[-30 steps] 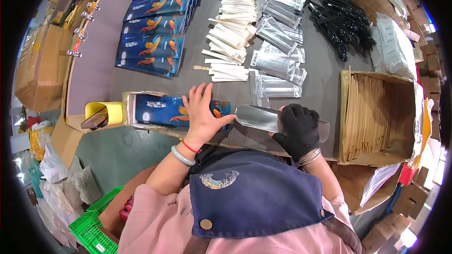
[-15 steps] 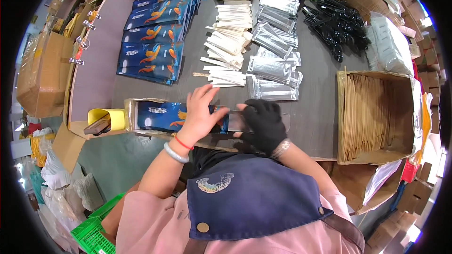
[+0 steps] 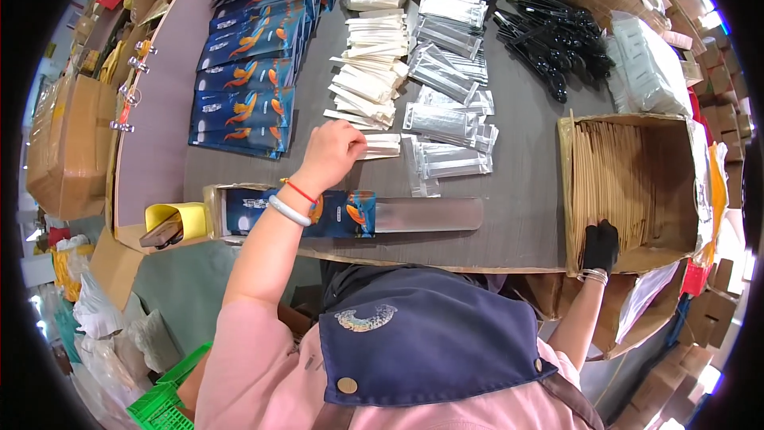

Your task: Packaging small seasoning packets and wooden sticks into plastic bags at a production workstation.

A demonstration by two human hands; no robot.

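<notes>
My left hand [image 3: 334,153], bare with a red cord and a pale bangle at the wrist, is closed with its fingertips on a slim white paper packet [image 3: 380,146] at the near end of a row of such packets [image 3: 362,95]. Below that arm, a blue pouch with orange fish-like prints [image 3: 350,213] lies in a narrow cardboard tray [image 3: 213,212]. From the pouch's right end a clear plastic strip [image 3: 430,213] reaches out across the table. My right hand [image 3: 600,248], in a black glove, is at the near side of a carton [image 3: 567,191], against thin brown card-like pieces [image 3: 609,175]; its fingertips are hard to make out.
Overlapping blue pouches [image 3: 243,103] lie at the back left. Silver-clear packets [image 3: 450,119] lie right of the white ones, with black spoon-like items [image 3: 557,40] beyond. A yellow holder [image 3: 189,219] adjoins the tray. Wrapped white stacks [image 3: 649,68] stand behind the carton.
My left hand has left the pouch and moved up to the white packets. My right hand has let go of the clear strip and swung right to the carton.
</notes>
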